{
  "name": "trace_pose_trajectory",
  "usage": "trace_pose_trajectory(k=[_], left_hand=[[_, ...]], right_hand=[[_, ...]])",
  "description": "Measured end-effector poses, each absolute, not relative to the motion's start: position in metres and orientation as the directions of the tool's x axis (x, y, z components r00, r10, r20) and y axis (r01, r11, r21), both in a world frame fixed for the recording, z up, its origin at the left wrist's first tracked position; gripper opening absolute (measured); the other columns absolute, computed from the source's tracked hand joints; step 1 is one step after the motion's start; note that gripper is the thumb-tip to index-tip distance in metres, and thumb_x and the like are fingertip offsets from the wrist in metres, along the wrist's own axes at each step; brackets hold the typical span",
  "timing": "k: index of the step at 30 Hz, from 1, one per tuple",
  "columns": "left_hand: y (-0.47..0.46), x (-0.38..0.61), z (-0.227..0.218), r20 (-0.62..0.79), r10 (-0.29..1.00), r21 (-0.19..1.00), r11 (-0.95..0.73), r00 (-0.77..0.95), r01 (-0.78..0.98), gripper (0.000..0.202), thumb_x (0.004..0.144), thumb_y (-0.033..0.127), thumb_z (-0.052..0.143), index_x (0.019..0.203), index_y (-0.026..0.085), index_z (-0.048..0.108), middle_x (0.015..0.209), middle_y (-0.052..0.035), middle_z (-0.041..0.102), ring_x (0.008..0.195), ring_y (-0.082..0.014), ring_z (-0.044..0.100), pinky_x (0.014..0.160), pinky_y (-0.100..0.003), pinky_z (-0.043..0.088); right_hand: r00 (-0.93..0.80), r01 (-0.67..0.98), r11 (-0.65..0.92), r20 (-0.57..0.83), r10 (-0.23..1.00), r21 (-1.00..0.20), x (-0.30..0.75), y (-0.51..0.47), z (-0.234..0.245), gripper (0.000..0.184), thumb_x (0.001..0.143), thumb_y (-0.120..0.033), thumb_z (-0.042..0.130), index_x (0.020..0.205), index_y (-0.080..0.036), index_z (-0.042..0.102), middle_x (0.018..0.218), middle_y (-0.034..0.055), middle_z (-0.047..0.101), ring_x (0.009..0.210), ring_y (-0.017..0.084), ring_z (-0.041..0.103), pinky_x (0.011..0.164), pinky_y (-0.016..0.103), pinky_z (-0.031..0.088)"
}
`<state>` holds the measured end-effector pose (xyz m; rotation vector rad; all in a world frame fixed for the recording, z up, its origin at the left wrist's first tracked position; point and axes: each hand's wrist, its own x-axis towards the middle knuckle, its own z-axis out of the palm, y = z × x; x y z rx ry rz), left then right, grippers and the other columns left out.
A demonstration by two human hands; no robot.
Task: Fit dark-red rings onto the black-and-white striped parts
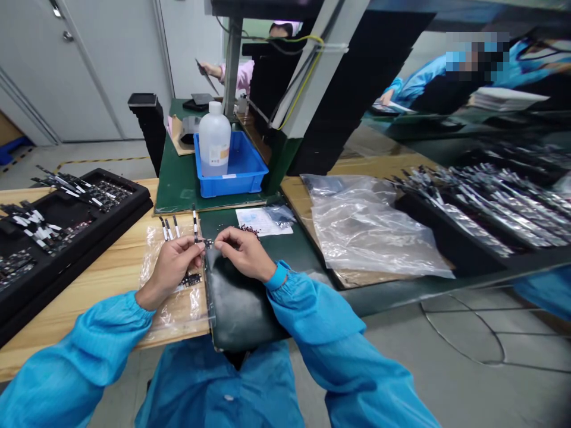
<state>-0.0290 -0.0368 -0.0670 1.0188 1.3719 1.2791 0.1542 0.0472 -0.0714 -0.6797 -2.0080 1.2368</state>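
Between thumb and fingers, my left hand point(175, 263) pinches a small circuit board point(206, 243), from which a black-and-white flex cable point(195, 221) stands up. Just right of it is my right hand point(244, 251), thumb and forefinger pressed together near the board's edge. Whatever those fingertips hold, if anything, is too small to make out. Beyond the right hand lies a scatter of tiny dark red parts point(250, 230). More boards point(193, 279) with flex cables rest under and behind my left hand, on a clear plastic sheet point(178, 318).
A black foam tray point(129, 199) of boards sits at left. Behind the hands, a blue bin point(232, 189) holds a white bottle point(215, 139). A printed paper point(272, 224) lies near the parts. At right are a plastic bag point(370, 232) and trays of boards point(473, 223). Co-workers sit beyond.
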Motion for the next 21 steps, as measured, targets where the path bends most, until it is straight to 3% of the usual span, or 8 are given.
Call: trace_pose_trajectory(k=[21], left_hand=[[-0.0373, -0.0275, -0.0652, -0.034, 0.975, 0.996, 0.05, -0.218, 0.068, 0.03, 0.079, 0.041, 0.074, 0.089, 0.013, 0.074, 0.055, 0.0013, 0.059, 0.049, -0.0095, 0.05, 0.048, -0.02, 0.038]], right_hand=[[-0.656, 0.079, 0.414, 0.265, 0.706, -0.907, 0.1546, 0.0482, -0.0702, 0.017, 0.091, -0.03, 0.06, 0.084, -0.015, 0.063, 0.068, -0.0028, 0.055, 0.06, 0.009, 0.045, 0.059, 0.021, 0.038]])
